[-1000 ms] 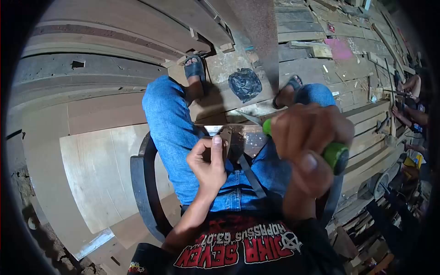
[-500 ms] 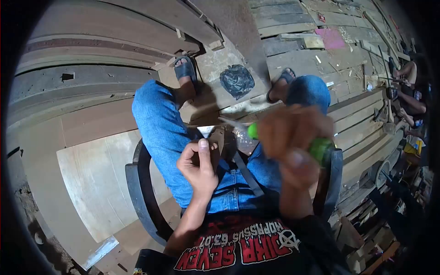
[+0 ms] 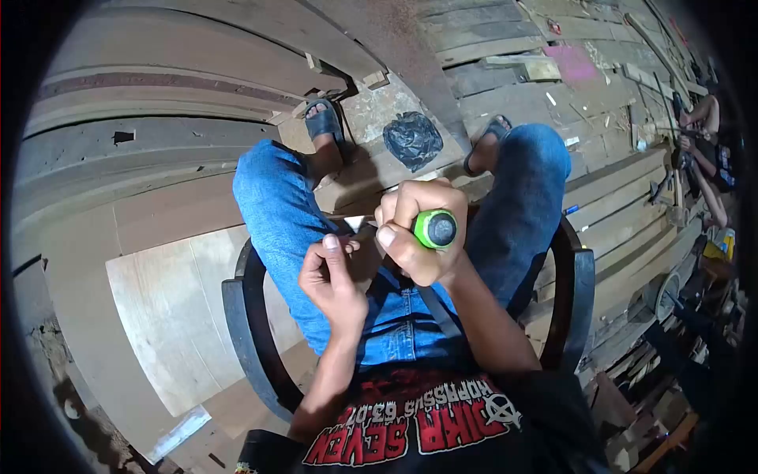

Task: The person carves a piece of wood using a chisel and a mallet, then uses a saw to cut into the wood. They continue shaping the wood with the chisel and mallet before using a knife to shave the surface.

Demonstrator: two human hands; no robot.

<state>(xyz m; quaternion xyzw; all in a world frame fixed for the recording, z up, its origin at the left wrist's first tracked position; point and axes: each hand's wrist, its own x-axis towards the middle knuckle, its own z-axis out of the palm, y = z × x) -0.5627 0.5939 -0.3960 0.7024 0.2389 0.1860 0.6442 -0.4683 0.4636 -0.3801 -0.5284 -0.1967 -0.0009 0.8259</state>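
My right hand (image 3: pixel 422 229) is closed in a fist around the green handle of a screwdriver (image 3: pixel 435 229). Its black butt end faces up at me, and the fist hides the shaft. Close beside it, my left hand (image 3: pixel 335 276) is closed, thumb against bent fingers, at the edge of a brown piece (image 3: pixel 365 254). Most of that piece lies hidden under the hands, and its kind cannot be made out. Both hands are above my lap, between my knees in blue jeans (image 3: pixel 276 205). A dark strip (image 3: pixel 439 312) slants across the lap below the right wrist.
I sit in a chair with curved dark arms (image 3: pixel 241 324). A black plastic bag (image 3: pixel 413 141) lies between my sandalled feet. Large boards (image 3: pixel 189 79) stand at the left, and planks (image 3: pixel 624 213) lie at the right. Another person (image 3: pixel 707 146) sits at the far right.
My right hand has come left and inward with the screwdriver, now beside my left hand. The shaft, seen before, points away and is hidden. My left hand has barely moved.
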